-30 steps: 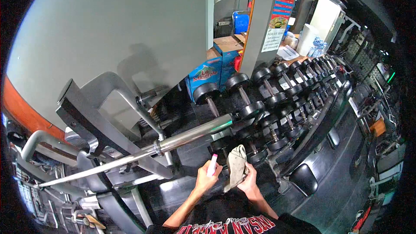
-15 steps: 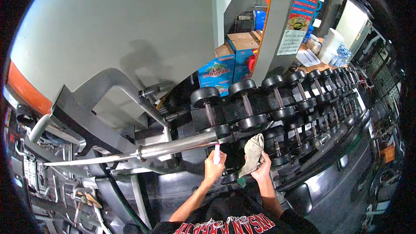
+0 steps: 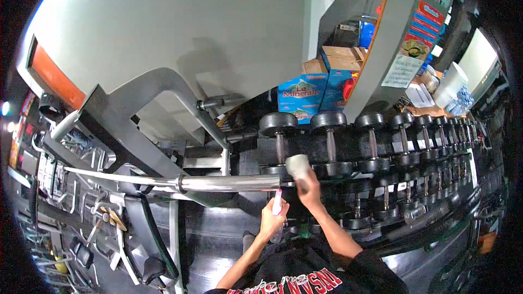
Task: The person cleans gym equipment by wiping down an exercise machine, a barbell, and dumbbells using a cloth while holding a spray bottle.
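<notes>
My left hand (image 3: 271,222) is wrapped around a spray bottle (image 3: 277,202) with a white head and pink tip; part of a clear body shows below the fingers. The tip is close to the end of a chrome barbell (image 3: 231,183). My right hand (image 3: 309,190), smeared by motion, grips a pale cloth (image 3: 297,166) just right of the barbell's end. The cloth appears in front of the nearest dumbbell (image 3: 279,144) on the upper rack row; whether it touches the dumbbell or the bar I cannot tell.
Two rows of black dumbbells (image 3: 373,136) stretch away to the right. Behind them stand blue cartons (image 3: 302,91) and a grey pillar (image 3: 389,49). To the left are a grey machine frame (image 3: 155,79) and a padded bench (image 3: 147,234).
My right hand has moved up and left with the cloth, toward the barbell's end. The view has shifted, and my left hand still holds the spray bottle near the bar.
</notes>
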Available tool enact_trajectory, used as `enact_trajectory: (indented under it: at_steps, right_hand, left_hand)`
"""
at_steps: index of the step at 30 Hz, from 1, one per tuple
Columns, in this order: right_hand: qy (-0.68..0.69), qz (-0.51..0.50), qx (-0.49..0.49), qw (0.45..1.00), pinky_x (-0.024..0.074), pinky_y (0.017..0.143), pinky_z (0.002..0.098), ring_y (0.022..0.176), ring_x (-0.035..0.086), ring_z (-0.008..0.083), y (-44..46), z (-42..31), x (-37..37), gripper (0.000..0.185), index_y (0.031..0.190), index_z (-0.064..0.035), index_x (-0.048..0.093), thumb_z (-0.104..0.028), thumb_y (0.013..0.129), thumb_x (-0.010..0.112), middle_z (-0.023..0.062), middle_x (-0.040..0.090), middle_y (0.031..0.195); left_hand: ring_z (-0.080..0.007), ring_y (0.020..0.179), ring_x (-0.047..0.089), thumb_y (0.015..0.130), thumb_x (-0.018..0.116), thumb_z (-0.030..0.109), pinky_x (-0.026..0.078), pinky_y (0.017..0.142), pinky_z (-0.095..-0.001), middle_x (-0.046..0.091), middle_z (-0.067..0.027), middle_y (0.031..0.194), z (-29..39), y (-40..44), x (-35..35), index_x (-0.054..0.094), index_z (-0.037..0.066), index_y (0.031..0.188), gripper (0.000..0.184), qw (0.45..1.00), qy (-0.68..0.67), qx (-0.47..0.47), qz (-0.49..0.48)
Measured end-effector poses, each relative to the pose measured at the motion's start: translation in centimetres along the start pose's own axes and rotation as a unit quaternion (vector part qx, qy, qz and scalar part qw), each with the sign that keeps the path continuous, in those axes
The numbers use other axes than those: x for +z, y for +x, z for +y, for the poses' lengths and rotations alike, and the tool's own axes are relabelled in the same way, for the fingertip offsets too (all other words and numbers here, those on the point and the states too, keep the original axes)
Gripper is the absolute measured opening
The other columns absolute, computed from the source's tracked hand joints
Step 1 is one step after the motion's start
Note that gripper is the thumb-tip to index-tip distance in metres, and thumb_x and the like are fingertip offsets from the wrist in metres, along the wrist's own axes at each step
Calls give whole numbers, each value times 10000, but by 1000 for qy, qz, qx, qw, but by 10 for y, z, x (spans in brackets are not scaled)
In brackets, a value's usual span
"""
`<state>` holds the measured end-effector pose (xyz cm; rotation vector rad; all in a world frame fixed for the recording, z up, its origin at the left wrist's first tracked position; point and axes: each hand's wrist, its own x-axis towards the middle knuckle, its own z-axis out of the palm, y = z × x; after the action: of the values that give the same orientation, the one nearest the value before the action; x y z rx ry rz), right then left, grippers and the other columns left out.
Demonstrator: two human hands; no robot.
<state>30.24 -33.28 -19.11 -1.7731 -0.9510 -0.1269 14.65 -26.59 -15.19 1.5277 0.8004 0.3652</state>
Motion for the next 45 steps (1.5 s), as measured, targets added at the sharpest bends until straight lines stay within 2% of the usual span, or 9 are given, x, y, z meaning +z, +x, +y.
enact_trajectory:
  at_steps: [11,16,20,25,29,31,34,38,45]
  right_hand:
    - [-420,-382,-379,731,428,750,362,856,569,274,45,1,150,231,920,-169,692,-334,792,593,78,613,879]
    - [-306,-419,-322,792,445,626,361,514,520,211,40,12,165,194,699,-114,622,-281,798,620,28,505,513]
    - [249,-401,-150,869,493,756,404,792,647,246,62,-2,87,145,869,-64,638,-115,734,658,95,657,824]
    - [-29,-272,-313,909,446,989,377,1164,539,279,66,-23,-5,293,1003,-82,639,-48,712,624,112,592,1177]
    - [-11,-96,11,995,454,979,374,1201,508,313,-35,71,19,308,1119,-79,600,-64,813,566,144,532,1271]
    - [-75,49,36,995,501,734,356,840,643,319,-41,52,18,282,1149,-14,566,-120,887,565,147,638,1023]
    - [-17,-43,371,927,466,669,326,719,582,183,-87,130,52,213,1031,-4,592,-160,887,572,77,630,778]
    - [183,174,435,864,433,702,298,770,532,124,-70,77,65,177,1040,-4,595,-122,920,542,36,614,852]
    - [-159,-66,-120,978,376,1022,473,1195,478,327,1,-8,40,494,1152,-68,606,-14,664,667,106,541,1243]
  left_hand:
    - [-80,516,529,856,630,97,447,466,-254,559,-7,638,-29,-16,-20,571,39,909,98,997,-6,45,57]
    - [-82,513,522,866,629,83,447,470,-251,560,-8,652,-24,-24,-25,561,40,931,103,996,-64,-7,68]
    - [-91,519,540,868,625,69,444,460,-246,566,-15,675,-12,-31,-38,563,23,941,106,996,-45,13,78]
    - [-101,519,550,871,618,51,436,444,-247,579,-34,738,-20,-39,-57,562,2,957,114,992,-97,-38,66]
    - [-100,513,548,865,617,58,436,450,-254,579,-39,714,-20,-42,-60,557,0,968,133,995,-76,-64,31]
    - [-101,508,546,863,617,53,436,451,-255,577,-37,705,-23,-42,-58,555,2,969,134,995,-82,-55,17]
    - [-103,500,543,857,617,41,436,452,-257,574,-32,694,-27,-42,-49,553,5,967,132,996,-88,-31,0]
    - [-96,509,549,862,623,48,441,461,-255,578,-27,699,-15,-46,-49,556,2,980,143,997,-70,-2,-15]
    - [-105,518,563,869,614,51,446,456,-262,589,-48,738,-21,-59,-66,552,-5,985,143,995,-85,-30,48]
